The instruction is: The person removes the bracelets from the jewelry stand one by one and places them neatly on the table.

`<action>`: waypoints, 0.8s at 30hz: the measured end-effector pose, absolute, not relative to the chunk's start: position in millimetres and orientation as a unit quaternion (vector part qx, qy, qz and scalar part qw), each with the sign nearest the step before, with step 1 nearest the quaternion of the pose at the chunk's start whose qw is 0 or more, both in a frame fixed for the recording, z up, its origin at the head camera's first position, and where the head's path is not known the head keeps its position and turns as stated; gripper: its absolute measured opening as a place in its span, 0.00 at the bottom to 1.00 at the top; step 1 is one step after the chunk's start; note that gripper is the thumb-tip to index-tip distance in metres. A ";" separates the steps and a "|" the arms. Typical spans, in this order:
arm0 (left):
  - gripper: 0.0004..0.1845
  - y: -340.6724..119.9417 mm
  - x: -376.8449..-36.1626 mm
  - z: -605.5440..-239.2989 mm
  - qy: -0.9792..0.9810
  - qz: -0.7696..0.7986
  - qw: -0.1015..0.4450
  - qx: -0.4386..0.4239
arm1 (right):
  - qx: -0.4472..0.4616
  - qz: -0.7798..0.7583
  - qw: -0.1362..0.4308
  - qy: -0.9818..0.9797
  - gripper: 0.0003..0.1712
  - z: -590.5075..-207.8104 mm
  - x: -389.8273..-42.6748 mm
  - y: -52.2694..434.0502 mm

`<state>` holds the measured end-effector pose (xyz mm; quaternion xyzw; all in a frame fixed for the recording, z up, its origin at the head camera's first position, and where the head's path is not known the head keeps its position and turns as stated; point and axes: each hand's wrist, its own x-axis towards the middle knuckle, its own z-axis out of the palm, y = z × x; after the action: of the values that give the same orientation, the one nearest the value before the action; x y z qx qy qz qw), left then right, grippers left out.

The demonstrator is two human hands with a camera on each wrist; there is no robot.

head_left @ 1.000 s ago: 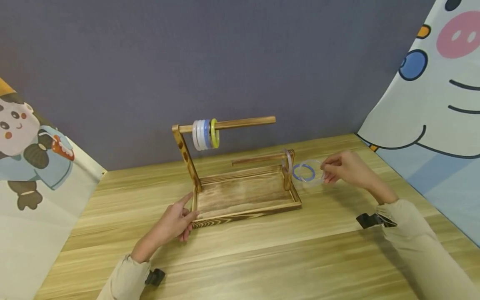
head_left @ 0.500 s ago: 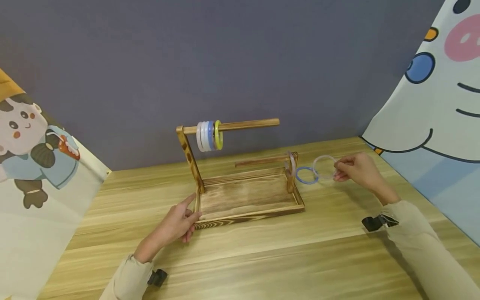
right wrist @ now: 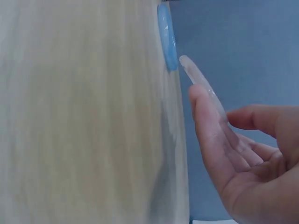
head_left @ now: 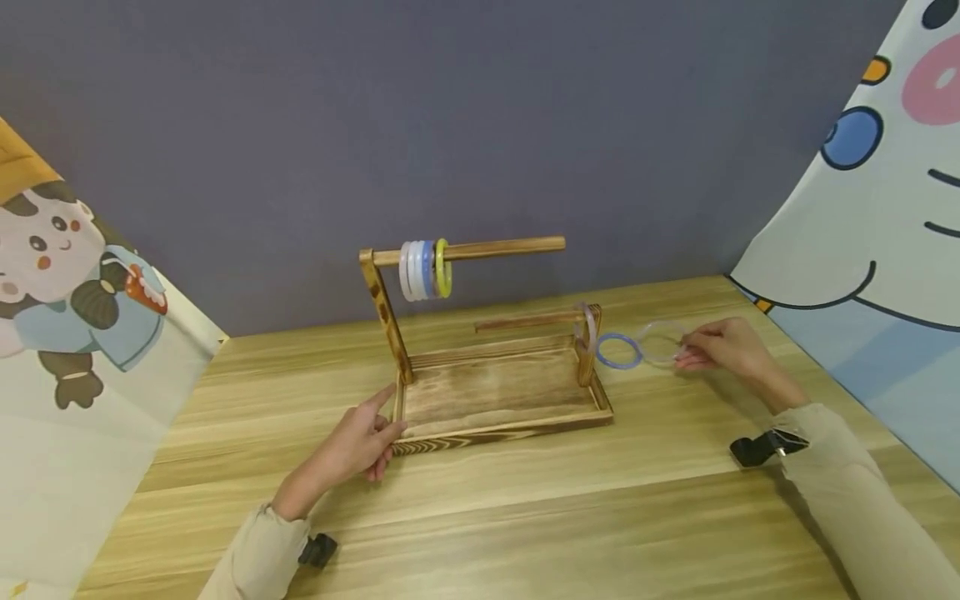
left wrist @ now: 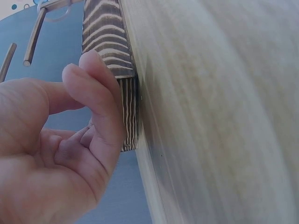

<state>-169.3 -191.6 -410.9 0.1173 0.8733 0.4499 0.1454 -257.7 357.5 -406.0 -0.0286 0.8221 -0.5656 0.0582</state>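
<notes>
A wooden rack [head_left: 386, 312] stands on a tray base [head_left: 495, 392]. Its upper rod [head_left: 502, 247] carries white, blue and yellow-green rings [head_left: 425, 269]. A pale ring [head_left: 592, 327] hangs at the right end of the lower rod. A blue ring [head_left: 618, 351] [right wrist: 167, 42] lies flat on the table just right of the tray. My right hand [head_left: 686, 354] [right wrist: 219, 121] pinches a clear ring [head_left: 660, 342] [right wrist: 198, 77] beside the blue one, tilted just above the table. My left hand [head_left: 382, 417] [left wrist: 93, 93] rests against the tray's front left corner [left wrist: 105, 32], holding nothing.
The light wooden table [head_left: 525, 517] runs to a grey back wall. Cartoon-printed cloths hang at the left [head_left: 67, 333] and right [head_left: 885, 208] edges. Black clips sit at both sleeve cuffs [head_left: 757, 450].
My right hand has carried the clear ring to the right, away from the rack and off the blue ring. The left hand has stayed at the tray corner.
</notes>
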 end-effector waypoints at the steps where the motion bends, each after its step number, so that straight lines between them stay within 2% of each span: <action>1: 0.39 -191.2 -169.3 -411.3 0.873 0.450 0.146 0.118 | -0.024 -0.568 0.061 0.820 0.23 -407.0 -256.8 359.3; 17: 0.39 -190.5 -166.5 -408.3 0.875 0.448 0.145 0.115 | 0.002 -0.550 0.104 0.829 0.24 -416.0 -258.6 366.1; 24: 0.38 -189.1 -165.8 -407.5 0.879 0.441 0.143 0.114 | -0.009 -0.505 0.088 0.859 0.21 -417.8 -255.9 363.1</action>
<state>-165.8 -189.1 -407.5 0.1135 0.8789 0.4407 0.1431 -255.9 363.1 -417.8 -0.0093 0.8588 -0.5046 0.0882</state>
